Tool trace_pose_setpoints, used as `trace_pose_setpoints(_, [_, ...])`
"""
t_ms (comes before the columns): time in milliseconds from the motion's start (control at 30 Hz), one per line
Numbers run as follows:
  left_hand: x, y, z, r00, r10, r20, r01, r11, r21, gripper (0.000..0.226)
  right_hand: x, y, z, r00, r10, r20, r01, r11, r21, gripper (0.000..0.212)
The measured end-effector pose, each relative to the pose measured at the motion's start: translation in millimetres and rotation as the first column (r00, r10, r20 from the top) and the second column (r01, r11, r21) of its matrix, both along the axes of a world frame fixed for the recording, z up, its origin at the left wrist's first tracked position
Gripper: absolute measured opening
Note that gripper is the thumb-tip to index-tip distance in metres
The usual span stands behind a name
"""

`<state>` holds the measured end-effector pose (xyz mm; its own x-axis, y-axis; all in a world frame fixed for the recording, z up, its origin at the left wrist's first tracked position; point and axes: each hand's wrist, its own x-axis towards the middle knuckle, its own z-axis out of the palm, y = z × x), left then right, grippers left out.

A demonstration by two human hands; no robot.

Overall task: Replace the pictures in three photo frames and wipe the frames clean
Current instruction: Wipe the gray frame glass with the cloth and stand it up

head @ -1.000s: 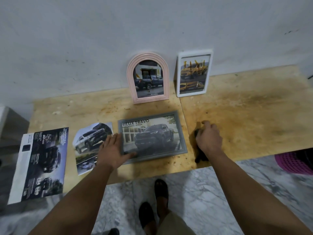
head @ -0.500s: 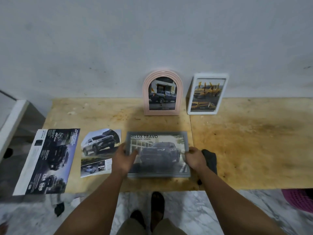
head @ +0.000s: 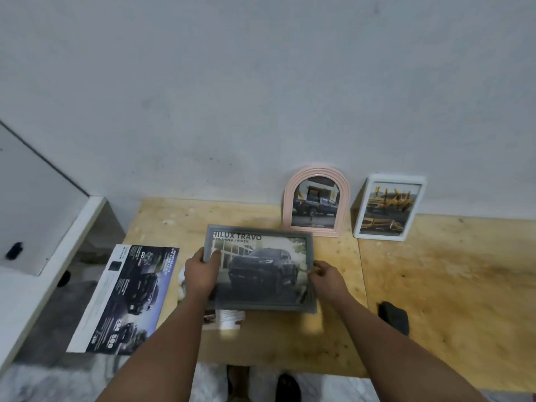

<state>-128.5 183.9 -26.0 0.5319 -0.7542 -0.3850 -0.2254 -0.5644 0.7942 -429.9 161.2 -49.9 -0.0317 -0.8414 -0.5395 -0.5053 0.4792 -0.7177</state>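
Your left hand (head: 201, 274) and right hand (head: 327, 278) each grip a side of one grey photo frame (head: 259, 268), held above the wooden bench (head: 435, 285). Two more frames, one pink arched frame (head: 316, 201) and one white frame (head: 388, 207), lean on the wall. One dark cloth (head: 394, 317) lies right; one brochure (head: 127, 297) left.

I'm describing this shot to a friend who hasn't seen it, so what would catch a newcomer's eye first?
First, the grey frame with a dark pickup picture, held at mid-table by the left hand and right hand on its two sides. Behind it, a pink arched frame and a white frame lean against the wall. A dark car brochure overhangs the table's left edge, and a black cloth lies to the right.
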Motion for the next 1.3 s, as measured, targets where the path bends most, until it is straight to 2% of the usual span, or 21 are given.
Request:
trace_pose_setpoints(100, [30,-21,9,0.998,0.052,-0.018,-0.053,0.998,-0.034,0.021,32,-30,21,0.999,0.029,0.013,-0.028,0.996,-0.081,0.040])
trace_pose_setpoints(200, [58,-45,17,0.983,0.142,-0.116,-0.151,0.985,-0.081,0.024,61,-60,33,0.999,0.046,-0.001,-0.046,0.991,-0.126,0.040])
trace_pose_setpoints(300, [83,-75,21,0.968,0.207,-0.142,-0.224,0.967,-0.122,0.031,88,-86,45,0.999,0.053,0.003,-0.052,0.990,-0.132,0.047])
trace_pose_setpoints(500, [127,-128,13,0.974,0.186,-0.126,-0.199,0.975,-0.102,0.028,123,-121,48,0.999,0.025,-0.019,-0.028,0.989,-0.145,0.057])
trace_pose_setpoints(567, [134,-140,12,0.972,0.201,-0.120,-0.215,0.970,-0.115,0.029,134,-126,46,1.000,0.011,0.011,-0.010,0.988,-0.152,0.053])
trace_pose_setpoints(667, [136,-153,4,0.982,0.141,-0.127,-0.152,0.985,-0.084,0.031,150,-133,45,0.996,-0.045,0.072,0.054,0.989,-0.136,0.057])
trace_pose_setpoints(800, [140,-159,-5,0.997,0.074,0.011,-0.074,0.997,0.024,0.045,159,-141,29,0.990,-0.085,0.110,0.097,0.990,-0.102,0.058])
trace_pose_setpoints(933, [145,-165,-9,0.994,0.018,-0.109,-0.026,0.997,-0.073,0.053,167,-142,30,0.986,-0.088,0.143,0.105,0.987,-0.120,0.056])
trace_pose_setpoints(1067, [145,-174,-5,0.986,-0.063,-0.151,0.044,0.991,-0.122,0.049,171,-149,28,0.991,-0.058,0.122,0.070,0.993,-0.100,0.066])
trace_pose_setpoints(1200, [145,-178,-5,0.986,-0.049,-0.158,0.032,0.994,-0.104,0.047,175,-154,30,0.993,-0.046,0.109,0.055,0.995,-0.082,0.066])
trace_pose_setpoints(1300, [138,-171,-5,0.996,0.059,-0.066,-0.062,0.997,-0.041,0.070,176,-150,32,0.996,-0.044,0.072,0.051,0.994,-0.095,0.074])
